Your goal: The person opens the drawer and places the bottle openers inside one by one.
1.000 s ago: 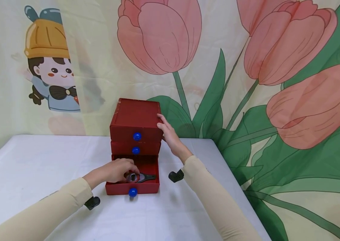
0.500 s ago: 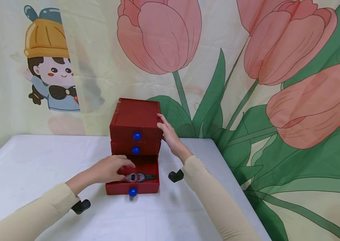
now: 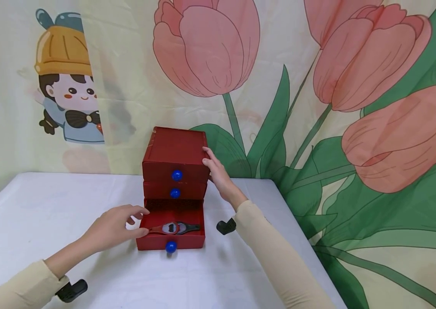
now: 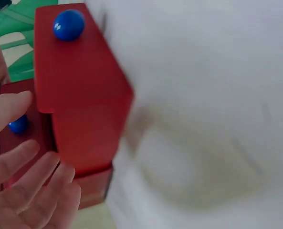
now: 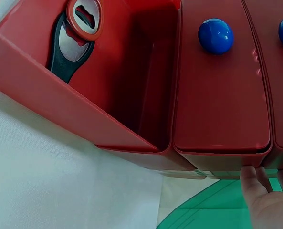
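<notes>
A red box with stacked drawers (image 3: 175, 146) stands on the table, its bottom drawer (image 3: 152, 243) pulled out. In that drawer lie a red bottle opener (image 3: 157, 229) and a black bottle opener (image 3: 191, 227), overlapping at their metal heads. My left hand (image 3: 113, 227) is at the drawer's left side, thumb and fingers apart with nothing between them. The left wrist view shows its fingers (image 4: 62, 191) spread. Against the right side of the upper box rests my right hand (image 3: 221, 178), its fingertips (image 5: 248, 174) touching the wall there.
Blue round knobs sit on the drawer fronts, the lowest knob (image 3: 171, 247) on the pulled-out one. A white cloth covers the table (image 3: 86, 193). Behind it hangs a curtain (image 3: 133, 86) printed with tulips and a cartoon figure.
My left hand has let go of the red bottle opener and drawn back leftward out of the drawer, uncovering its handle. The right hand stays at the box side.
</notes>
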`<state>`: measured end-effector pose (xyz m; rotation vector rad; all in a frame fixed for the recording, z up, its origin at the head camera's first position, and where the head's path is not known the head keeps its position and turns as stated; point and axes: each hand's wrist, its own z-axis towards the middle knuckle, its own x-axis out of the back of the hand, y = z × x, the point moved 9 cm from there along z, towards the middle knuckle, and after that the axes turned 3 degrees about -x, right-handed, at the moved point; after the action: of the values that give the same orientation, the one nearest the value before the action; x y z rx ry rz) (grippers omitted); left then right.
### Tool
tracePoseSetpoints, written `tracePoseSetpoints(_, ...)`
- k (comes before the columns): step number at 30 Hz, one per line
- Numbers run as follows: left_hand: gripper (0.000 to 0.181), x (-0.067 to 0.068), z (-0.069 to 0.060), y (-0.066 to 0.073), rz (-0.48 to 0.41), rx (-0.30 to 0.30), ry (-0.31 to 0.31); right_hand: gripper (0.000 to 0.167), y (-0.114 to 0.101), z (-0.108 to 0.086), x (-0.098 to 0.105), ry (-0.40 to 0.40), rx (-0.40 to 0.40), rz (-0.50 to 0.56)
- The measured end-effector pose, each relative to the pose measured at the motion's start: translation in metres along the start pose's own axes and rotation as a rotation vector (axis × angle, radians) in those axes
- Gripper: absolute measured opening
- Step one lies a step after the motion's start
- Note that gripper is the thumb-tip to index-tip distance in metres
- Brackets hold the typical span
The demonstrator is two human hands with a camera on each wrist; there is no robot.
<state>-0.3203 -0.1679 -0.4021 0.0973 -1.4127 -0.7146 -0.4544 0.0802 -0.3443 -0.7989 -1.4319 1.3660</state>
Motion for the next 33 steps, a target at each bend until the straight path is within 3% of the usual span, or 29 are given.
tracePoseSetpoints(8,0.062,-0.007,-0.025,-0.035,-0.063,0.163,-0.011,0.056,0.000,0.000,0.001,0.010,-0.001,0.007)
tracePoseSetpoints(13,0.058,-0.016,-0.039,-0.048,-0.097,0.235,-0.040,0.056,0.002,0.000,0.000,0.003,-0.007,0.013)
tracePoseSetpoints(18,0.044,-0.026,-0.051,-0.051,-0.121,0.277,-0.092,0.056,0.001,0.000,0.000,0.010,-0.004,0.007)
tracePoseSetpoints(23,0.041,-0.038,-0.054,-0.047,-0.193,0.298,-0.161,0.057,0.001,0.000,-0.001,0.006,-0.004,0.012)
tracePoseSetpoints(33,0.059,-0.074,-0.058,-0.043,-0.596,0.480,-0.322,0.057,0.002,0.001,0.000,0.003,-0.004,0.015)
